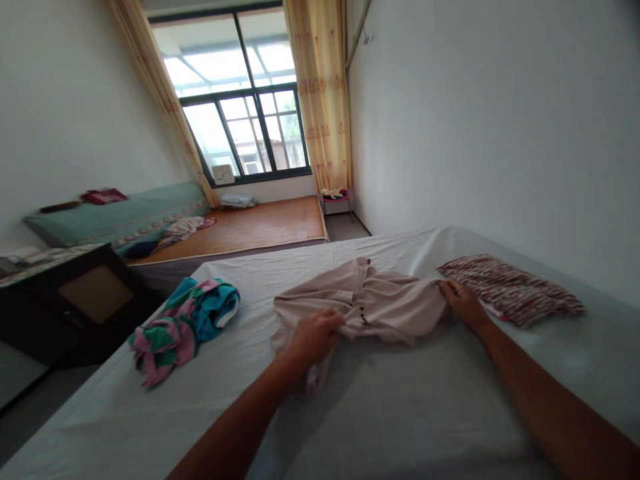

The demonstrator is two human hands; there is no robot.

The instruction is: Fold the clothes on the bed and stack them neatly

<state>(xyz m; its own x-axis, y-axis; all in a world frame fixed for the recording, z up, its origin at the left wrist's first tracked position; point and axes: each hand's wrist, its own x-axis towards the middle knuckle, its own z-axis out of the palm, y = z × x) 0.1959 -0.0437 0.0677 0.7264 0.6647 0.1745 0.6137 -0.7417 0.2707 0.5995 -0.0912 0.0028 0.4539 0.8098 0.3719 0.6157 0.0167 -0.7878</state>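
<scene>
A pale pink garment (395, 300) with a short row of dark buttons lies spread and creased on the white-covered surface (400, 413). My left hand (317, 333) is closed on its near edge, left of the buttons; the hand is slightly blurred. At the garment's right end, my right hand (457, 300) pinches the cloth between thumb and fingers. A bit of the garment hangs blurred below my left hand.
Crumpled teal, pink and green clothes (187, 327) lie at the left. A folded brown-and-white knitted item (510, 287) lies at the right, near the wall. Beyond stand a bed with a brown mat (270, 223), a dark cabinet (65, 300) and a small stool (337, 197).
</scene>
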